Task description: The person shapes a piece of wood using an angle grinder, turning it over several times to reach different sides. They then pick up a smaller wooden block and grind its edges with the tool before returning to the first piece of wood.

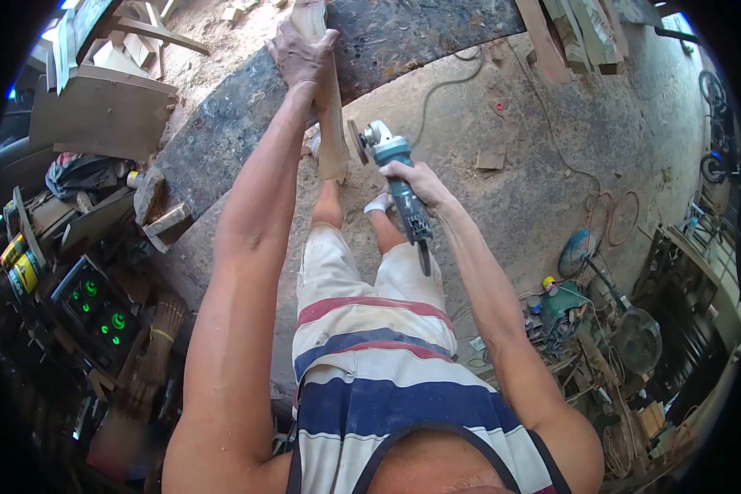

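My left hand is wrapped over a long wooden piece near its far end. The wood lies across the dark workbench, and its near end juts past the bench edge toward my legs. In my right hand is a teal angle grinder, gripped round its body. The grinder's disc faces the wood, just to the right of its near end. Its cord end points down toward my shorts.
Cut boards stick out over the bench at upper right. A wood offcut and cables lie on the dusty floor. To the left stand a speaker with green lights and a leaning panel. A fan stands among clutter at right.
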A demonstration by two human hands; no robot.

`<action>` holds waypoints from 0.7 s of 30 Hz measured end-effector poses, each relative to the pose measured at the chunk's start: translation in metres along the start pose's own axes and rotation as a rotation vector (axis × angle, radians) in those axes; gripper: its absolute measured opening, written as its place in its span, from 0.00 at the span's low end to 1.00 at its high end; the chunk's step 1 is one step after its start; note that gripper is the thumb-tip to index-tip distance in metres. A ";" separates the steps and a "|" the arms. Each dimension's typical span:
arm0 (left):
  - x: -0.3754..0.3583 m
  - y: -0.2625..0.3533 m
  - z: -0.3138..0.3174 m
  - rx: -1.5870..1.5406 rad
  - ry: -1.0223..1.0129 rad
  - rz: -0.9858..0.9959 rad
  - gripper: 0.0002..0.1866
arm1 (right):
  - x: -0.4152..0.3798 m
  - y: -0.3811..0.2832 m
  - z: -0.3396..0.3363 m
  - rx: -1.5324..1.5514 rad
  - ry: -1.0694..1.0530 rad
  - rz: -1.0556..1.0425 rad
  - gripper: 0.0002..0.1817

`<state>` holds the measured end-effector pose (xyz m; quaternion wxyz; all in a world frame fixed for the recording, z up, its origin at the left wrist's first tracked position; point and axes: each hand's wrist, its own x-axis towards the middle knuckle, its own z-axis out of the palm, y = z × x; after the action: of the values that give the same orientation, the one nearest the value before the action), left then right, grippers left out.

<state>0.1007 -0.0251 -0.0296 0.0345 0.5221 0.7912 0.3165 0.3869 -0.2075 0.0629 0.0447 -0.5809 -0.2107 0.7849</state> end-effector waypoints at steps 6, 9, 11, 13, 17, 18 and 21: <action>0.005 -0.014 0.007 0.020 -0.023 0.021 0.51 | 0.006 0.001 0.014 0.079 -0.013 -0.036 0.22; 0.002 -0.014 0.010 0.033 0.003 0.062 0.49 | 0.004 0.011 0.005 -0.014 -0.005 -0.012 0.23; 0.003 -0.021 0.014 0.058 -0.026 0.066 0.49 | 0.001 0.017 -0.001 -0.062 -0.024 0.020 0.24; -0.002 0.003 -0.004 0.011 -0.068 -0.022 0.48 | -0.004 0.019 -0.002 -0.077 -0.041 -0.007 0.24; -0.004 0.023 -0.020 0.027 -0.154 -0.152 0.42 | -0.006 0.012 -0.008 -0.183 -0.054 -0.017 0.23; -0.004 0.019 -0.016 0.042 -0.144 -0.125 0.43 | -0.010 0.008 -0.006 -0.187 -0.063 -0.009 0.21; -0.004 -0.005 0.010 0.000 0.047 0.008 0.53 | -0.011 0.007 -0.008 -0.210 -0.075 -0.004 0.21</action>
<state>0.1021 -0.0253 -0.0410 0.0147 0.5177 0.7897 0.3290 0.3992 -0.2153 0.0677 -0.0228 -0.5522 -0.2942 0.7798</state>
